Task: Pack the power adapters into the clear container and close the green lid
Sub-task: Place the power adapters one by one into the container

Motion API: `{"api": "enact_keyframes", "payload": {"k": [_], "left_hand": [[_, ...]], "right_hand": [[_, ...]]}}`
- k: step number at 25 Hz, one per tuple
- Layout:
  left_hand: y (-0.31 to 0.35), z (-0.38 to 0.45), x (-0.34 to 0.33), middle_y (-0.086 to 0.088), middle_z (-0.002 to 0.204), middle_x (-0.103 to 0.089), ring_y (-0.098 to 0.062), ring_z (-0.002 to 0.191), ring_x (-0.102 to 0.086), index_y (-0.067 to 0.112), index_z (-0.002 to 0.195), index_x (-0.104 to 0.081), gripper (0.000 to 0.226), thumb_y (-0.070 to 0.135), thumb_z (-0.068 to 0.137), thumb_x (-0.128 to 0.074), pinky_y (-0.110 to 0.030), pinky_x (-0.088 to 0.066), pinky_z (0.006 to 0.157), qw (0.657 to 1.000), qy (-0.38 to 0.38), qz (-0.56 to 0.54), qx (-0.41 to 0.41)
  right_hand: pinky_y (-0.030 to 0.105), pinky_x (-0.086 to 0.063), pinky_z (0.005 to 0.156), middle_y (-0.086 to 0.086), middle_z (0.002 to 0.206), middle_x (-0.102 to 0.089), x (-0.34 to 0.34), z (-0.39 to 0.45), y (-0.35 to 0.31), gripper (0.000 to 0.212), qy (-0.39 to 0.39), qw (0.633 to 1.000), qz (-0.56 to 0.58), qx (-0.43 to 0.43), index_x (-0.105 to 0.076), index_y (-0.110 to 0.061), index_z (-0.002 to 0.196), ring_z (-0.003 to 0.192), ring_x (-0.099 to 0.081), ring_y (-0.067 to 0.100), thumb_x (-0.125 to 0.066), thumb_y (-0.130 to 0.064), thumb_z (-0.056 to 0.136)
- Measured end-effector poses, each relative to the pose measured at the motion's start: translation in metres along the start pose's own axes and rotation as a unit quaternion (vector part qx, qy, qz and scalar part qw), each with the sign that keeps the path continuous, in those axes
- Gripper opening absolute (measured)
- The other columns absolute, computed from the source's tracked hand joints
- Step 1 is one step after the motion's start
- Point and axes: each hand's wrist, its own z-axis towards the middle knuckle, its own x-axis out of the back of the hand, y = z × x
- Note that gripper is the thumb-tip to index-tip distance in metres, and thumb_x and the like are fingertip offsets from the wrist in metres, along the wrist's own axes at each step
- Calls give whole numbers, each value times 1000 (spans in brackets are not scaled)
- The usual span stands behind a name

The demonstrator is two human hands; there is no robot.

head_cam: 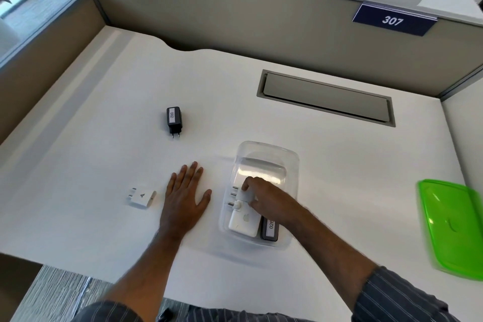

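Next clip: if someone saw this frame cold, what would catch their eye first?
Probably the bright green lid lying at the desk's right edge, apart from the clear container in the middle. Next, the right hand reaching into that container, fingers curled on a white adapter among others, while the left hand lies flat beside it. A black adapter and a small white plug remain outside on the desk.

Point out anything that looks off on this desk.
Nothing damaged or spilled. Two adapters still lie outside the container: a black one and a white one. The lid overhangs the desk's right edge.
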Motion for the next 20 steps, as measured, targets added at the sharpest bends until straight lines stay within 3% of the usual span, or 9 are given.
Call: {"api": "enact_keyframes", "payload": {"k": [4,6,8,12,20], "left_hand": [[0,0,-1,10,173,-13,-13,161,-6,31,163,-19,70,56,101,-38,-43,-11,131,1000,3,-1,0],[0,0,-1,9,173,-14,-13,161,-7,30,163,-20,70,56,101,-38,-44,-12,131,1000,4,-1,1],[0,0,-1,10,173,-13,-13,161,-6,30,163,-19,70,56,101,-38,-43,-11,131,1000,3,-1,2],[2,1,-1,10,174,-11,-12,161,-3,30,163,-19,70,57,101,-37,-42,-10,131,1000,-1,10,4],[5,0,1,8,173,-13,-13,161,-5,26,163,-23,70,55,102,-40,-41,-9,131,1000,3,14,10]], "right_hand": [[21,-37,65,-7,110,-50,2,-3,5,31,19,999,48,7,-52,-22,123,78,-49,7,-50,-6,96],[29,-49,78,-7,116,-56,10,-4,3,23,65,995,80,16,-54,-23,118,90,-58,10,-54,-13,98],[35,-53,83,-9,108,-62,21,-3,-2,14,134,985,97,42,-57,-26,109,94,-61,10,-61,-21,96],[27,-50,65,-14,83,-58,50,5,-24,9,230,965,85,93,-52,-34,96,78,-57,10,-60,-35,93],[41,-54,79,-9,100,-61,70,82,-80,7,184,969,59,157,-59,-25,99,91,-58,17,-61,-29,95]]}}
